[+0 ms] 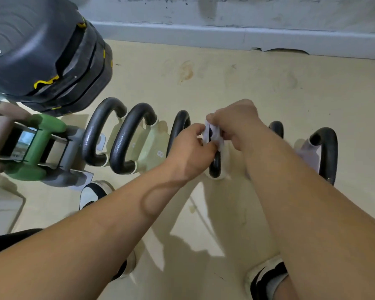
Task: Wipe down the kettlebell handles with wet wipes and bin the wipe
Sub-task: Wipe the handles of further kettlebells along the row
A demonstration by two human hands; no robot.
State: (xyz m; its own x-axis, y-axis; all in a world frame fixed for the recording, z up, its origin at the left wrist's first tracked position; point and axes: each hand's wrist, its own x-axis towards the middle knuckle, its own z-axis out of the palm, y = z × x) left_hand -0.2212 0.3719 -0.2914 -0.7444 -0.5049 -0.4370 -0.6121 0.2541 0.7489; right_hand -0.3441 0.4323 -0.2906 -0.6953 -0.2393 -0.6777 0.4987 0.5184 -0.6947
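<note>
Several kettlebells with black handles stand in a row on the floor. A white wet wipe (213, 134) is wrapped around the handle of the middle kettlebell (214, 167). My left hand (193, 146) pinches the wipe from the left. My right hand (236, 126) grips the wipe from the right and above. To the left stand a pale green kettlebell marked 8 (130, 139) and another black handle (97, 131). On the right, a lilac kettlebell (325, 152) stands beyond my right forearm. Another handle (276, 127) shows partly behind my right wrist.
A stack of dark step platforms (41, 53) fills the upper left. A rack with green and grey dumbbells (35, 148) sits at the left edge. A white skirting board (225, 37) runs along the wall behind. My shoes (266, 278) stand on the cream floor below.
</note>
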